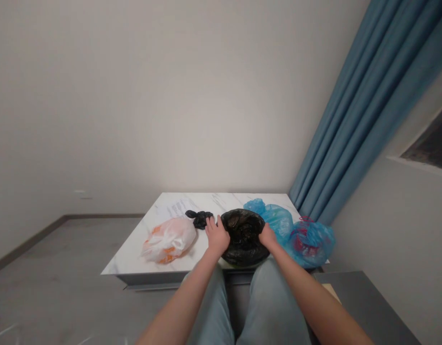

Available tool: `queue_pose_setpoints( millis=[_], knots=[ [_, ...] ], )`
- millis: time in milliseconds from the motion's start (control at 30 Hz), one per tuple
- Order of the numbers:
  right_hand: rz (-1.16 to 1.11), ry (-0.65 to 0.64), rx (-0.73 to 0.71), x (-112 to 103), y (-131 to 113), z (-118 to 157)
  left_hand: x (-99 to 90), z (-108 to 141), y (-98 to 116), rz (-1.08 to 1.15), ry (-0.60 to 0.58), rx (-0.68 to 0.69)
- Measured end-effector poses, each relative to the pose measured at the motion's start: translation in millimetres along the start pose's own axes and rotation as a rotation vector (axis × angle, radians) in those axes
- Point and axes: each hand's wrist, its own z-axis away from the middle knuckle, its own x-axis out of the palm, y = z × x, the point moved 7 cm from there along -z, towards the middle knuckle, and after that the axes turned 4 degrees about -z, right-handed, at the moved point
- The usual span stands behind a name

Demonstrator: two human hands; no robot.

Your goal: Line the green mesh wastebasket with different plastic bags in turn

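Observation:
A rounded black plastic bag [244,237] sits on the near part of a white marble table [206,201], stuffed with crumpled black plastic. My left hand [217,235] presses against the bag's left side with its fingers spread. My right hand [267,235] lies over its right edge, the fingers hidden against the bag. Just left of my left hand is a small knotted black bag [199,219]. A white plastic bag with orange contents [168,240] lies further left. To the right are a light blue plastic bag [278,223] and a blue bag with red inside [309,244].
A printed sheet of paper [178,208] lies at the table's far left. My knees in pale jeans [271,306] are at the near edge. A blue curtain [336,120] hangs at the right, and a grey floor [63,249] spreads left.

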Motion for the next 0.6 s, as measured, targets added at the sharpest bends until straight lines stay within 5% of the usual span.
queue_pose_setpoints(
  millis=[67, 133, 333, 433, 600],
  knots=[
    [0.01, 0.015, -0.009, 2, -3, -2, 10.0, -6, 24, -0.072, -0.076, 0.171],
    [0.021, 0.035, -0.008, 5, -6, -4, 35.5, -13, 42, -0.104, -0.289, 0.269],
    [0.044, 0.065, -0.02, 10, -5, -10, 110.2, -45, 46, -0.114, -0.711, 0.229],
    [0.051, 0.077, -0.018, 8, -2, -9, 122.7, -69, 36, -0.104, -0.749, 0.161],
    [0.046, 0.059, -0.029, 11, -4, -6, 114.4, -105, 33, 0.047, -0.67, 0.101]
  ],
)
